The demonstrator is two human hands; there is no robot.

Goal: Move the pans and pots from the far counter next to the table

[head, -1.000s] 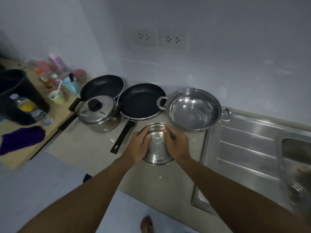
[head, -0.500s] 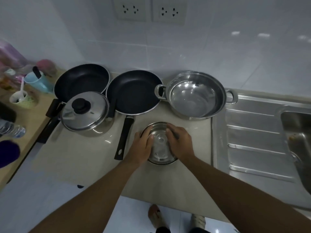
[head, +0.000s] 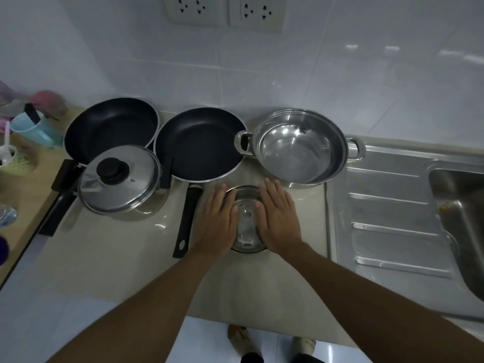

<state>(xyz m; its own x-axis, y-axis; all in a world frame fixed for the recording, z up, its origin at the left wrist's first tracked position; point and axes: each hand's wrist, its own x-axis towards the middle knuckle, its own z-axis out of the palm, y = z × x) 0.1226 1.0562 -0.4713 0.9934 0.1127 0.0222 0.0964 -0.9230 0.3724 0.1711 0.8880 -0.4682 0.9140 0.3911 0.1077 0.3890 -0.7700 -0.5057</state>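
A small steel pot (head: 247,218) stands on the beige counter (head: 117,247) in front of me. My left hand (head: 218,224) and right hand (head: 279,218) lie flat along its two sides, fingers straight, not curled round it. Behind it stand a large two-handled steel pot (head: 296,150) and a black frying pan (head: 200,144). Further left are a second black frying pan (head: 110,127) and a steel pot with a black-knobbed lid (head: 119,179).
A steel drainboard (head: 392,205) and sink basin (head: 461,205) adjoin the counter on the right. A wooden table (head: 23,184) with a blue cup (head: 36,129) and other small items adjoins on the left. The tiled wall carries two sockets (head: 225,9).
My fingers were curled round the small steel pot; now they are straightened and lie flat beside it. The view has shifted right and closer to the counter.
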